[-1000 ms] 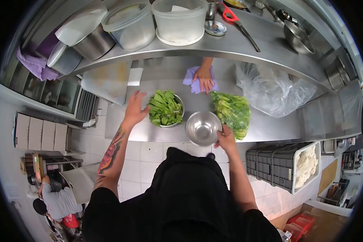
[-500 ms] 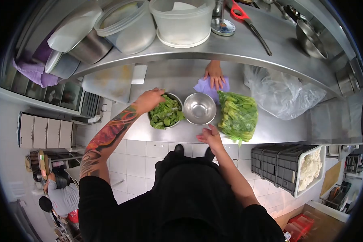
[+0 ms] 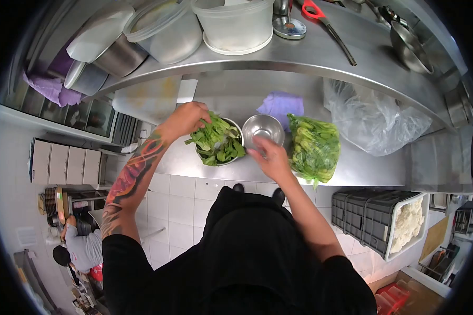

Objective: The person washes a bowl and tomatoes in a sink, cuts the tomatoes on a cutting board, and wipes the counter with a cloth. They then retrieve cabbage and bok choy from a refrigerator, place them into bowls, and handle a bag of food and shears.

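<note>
My left hand (image 3: 186, 124) is closed on a bunch of leafy greens (image 3: 211, 129) at the left rim of a round metal bowl (image 3: 242, 137). More green leaves lie in that bowl below the bunch. My right hand (image 3: 270, 157), slightly blurred, hovers with fingers apart over the near edge of a smaller metal bowl (image 3: 259, 125), holding nothing visible. To its right lies a clear plastic bag of leafy greens (image 3: 314, 147). A purple cloth (image 3: 281, 104) rests behind the smaller bowl.
A steel shelf (image 3: 236, 65) spans above the counter, carrying plastic tubs (image 3: 234, 29) and red-handled scissors (image 3: 328, 31). Crumpled clear plastic (image 3: 373, 118) lies at right. A grey crate (image 3: 368, 218) stands on the floor. Another person (image 3: 84, 247) is at far left.
My left hand has raised some greens at the bowl's left side. My right hand has moved up and left to the smaller bowl. Another person's hand has left the purple cloth.
</note>
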Demonstrator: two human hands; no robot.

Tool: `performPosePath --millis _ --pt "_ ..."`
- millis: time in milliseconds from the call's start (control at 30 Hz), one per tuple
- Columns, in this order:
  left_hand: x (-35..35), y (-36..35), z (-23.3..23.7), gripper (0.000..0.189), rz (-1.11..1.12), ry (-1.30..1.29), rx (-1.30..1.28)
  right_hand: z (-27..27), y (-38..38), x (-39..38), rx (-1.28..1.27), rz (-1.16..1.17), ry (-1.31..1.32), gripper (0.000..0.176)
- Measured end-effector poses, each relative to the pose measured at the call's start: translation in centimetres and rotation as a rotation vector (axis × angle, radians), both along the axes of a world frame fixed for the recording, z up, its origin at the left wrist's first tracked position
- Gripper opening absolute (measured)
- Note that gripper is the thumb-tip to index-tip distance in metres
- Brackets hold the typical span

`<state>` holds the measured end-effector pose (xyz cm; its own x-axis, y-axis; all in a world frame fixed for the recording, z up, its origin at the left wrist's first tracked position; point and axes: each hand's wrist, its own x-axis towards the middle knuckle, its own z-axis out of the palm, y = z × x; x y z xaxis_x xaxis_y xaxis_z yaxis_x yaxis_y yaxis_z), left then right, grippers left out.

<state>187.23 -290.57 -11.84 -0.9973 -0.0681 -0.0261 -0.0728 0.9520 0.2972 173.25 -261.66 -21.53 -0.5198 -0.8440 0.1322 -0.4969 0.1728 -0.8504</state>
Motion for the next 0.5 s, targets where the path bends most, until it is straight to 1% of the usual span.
performPosePath --millis 33,100,133,167,200,233,300,333,367,400,433,467,500 --pt "-0.2 0.3 0.7 0.029 -0.019 -0.04 -0.007 0.4 -2.7 0.3 -0.186 0.021 0.11 0.065" --pt "-0.6 1.0 1.8 0.029 -0.031 -0.079 -0.017 0.0 -8.7 1.4 -0.33 0.145 0.05 0.102" --pt "-0.8 1.5 2.1 0.029 -0.065 -0.023 0.044 0.0 -11.0 2.5 -0.333 0.152 0.052 0.102" --pt "-1.0 1.7 2.3 0.029 -0.097 0.036 0.104 0.1 -13.0 3.7 -0.297 0.137 0.113 0.103" --pt "-1.1 1.3 1.8 0.029 -0.082 0.039 0.101 -0.1 -14.5 4.3 -0.261 0.126 0.173 0.103" --pt "-1.2 0.5 0.9 0.028 -0.06 0.051 0.058 -1.3 -15.8 4.3 -0.264 0.146 0.173 0.103" --pt "-0.5 0.0 -0.8 0.028 -0.017 0.063 0.017 -3.3 -17.6 4.4 -0.194 0.04 -0.241 0.08" --pt "0.1 0.4 -1.2 0.027 0.078 0.219 0.202 -3.4 -17.5 4.7 -0.319 0.008 -0.269 0.057" --pt "0.9 0.7 -1.6 0.027 0.171 0.376 0.387 -4.0 -17.7 4.3 -0.314 0.026 -0.269 0.057" --pt "1.9 0.9 -1.7 0.031 0.323 0.43 0.562 -5.1 -17.9 3.7 -0.33 0.056 -0.415 0.055" --pt "3.1 1.0 -2.6 0.031 0.335 0.435 0.564 -5.4 -17.9 3.3 -0.344 0.082 -0.561 0.053" --pt "4.6 0.9 -4.3 0.031 0.571 0.675 0.75 -5.6 -17.6 2.7 -0.338 0.091 -0.56 0.053" --pt "6.2 0.8 -6.2 0.03 0.81 0.918 0.932 -4.8 -17.1 2.3 -0.335 0.085 -0.683 0.053"
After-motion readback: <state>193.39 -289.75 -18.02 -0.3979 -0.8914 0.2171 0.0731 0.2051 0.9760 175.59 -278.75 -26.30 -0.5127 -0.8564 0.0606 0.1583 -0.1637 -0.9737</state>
